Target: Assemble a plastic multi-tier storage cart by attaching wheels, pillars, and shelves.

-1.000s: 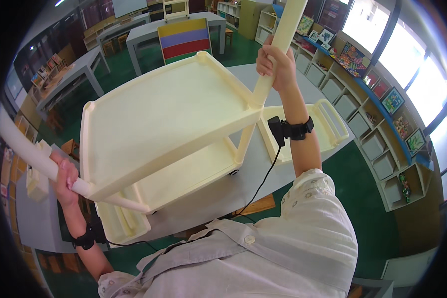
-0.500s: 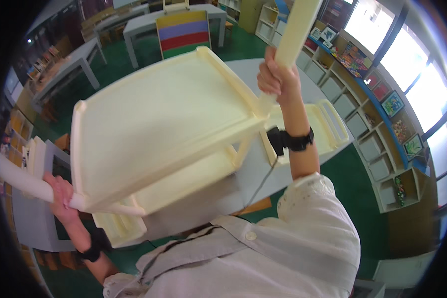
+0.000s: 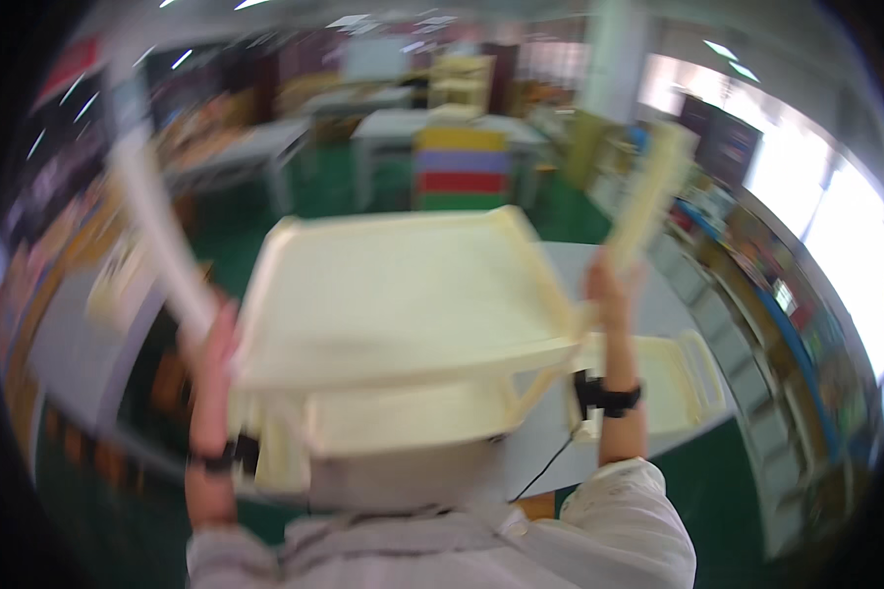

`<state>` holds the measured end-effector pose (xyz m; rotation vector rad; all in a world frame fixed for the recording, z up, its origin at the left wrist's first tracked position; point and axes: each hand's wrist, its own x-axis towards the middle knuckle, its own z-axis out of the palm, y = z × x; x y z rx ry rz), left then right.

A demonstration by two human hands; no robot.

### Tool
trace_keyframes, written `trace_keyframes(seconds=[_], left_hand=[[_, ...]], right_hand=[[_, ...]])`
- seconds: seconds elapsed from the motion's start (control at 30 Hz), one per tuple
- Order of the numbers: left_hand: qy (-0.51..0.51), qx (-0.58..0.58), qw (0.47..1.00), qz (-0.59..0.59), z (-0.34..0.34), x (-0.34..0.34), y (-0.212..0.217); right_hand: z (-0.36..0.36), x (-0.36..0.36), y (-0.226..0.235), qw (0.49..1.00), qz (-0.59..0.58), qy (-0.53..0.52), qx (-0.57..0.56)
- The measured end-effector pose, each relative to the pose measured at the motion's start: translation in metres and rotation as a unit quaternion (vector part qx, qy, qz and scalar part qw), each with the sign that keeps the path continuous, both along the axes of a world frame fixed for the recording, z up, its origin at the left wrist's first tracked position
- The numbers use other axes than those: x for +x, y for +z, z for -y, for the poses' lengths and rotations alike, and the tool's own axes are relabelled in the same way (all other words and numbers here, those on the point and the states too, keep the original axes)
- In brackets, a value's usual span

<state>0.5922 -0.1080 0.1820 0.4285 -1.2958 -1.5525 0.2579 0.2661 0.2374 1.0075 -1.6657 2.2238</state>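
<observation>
Cream tiered cart [image 3: 408, 294] is in front of the person's torso, at the grey table [image 3: 537, 442]; blur prevents confirming whether its base touches the tabletop. The material appears to be moulded plastic: expect a stiff, bulky, fairly light load, smooth enough to slip under damp palms and unlikely to break in normal handling. Suitable hold points, left to right, are the left post [image 3: 157, 216], low near the upper shelf corner; the raised shelf rim, better for steadying than lifting; and the right post [image 3: 653, 191], also near its corner. The post joints may work loose under uneven force, so load both sides equally. Left hand [image 3: 214, 339]: the fingers appear wrapped around the lower end of the left post, although single digits are blurred; the forearm is nearly upright, with a black wristband [image 3: 214, 457]. Right hand [image 3: 611, 290]: the fingers appear to grip the right post just above the shelf corner; the forearm is nearly upright. To its right, a cream handled tray [image 3: 668, 393] lies on the table.
</observation>
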Motion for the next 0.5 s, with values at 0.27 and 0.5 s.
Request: trace_keyframes(seconds=[0.27, 0.5], left_hand=[[-0.030, -0.093, 0.992, 0.074, 0.053, 0.037, -0.030], [0.135, -0.239, 0.697, 0.663, 0.045, 0.088, -0.236]], right_hand=[[-0.039, -0.053, 0.029, 0.997, -0.014, 0.075, -0.021], [-0.031, -0.032, 0.027, 0.994, 0.029, 0.103, -0.031]])
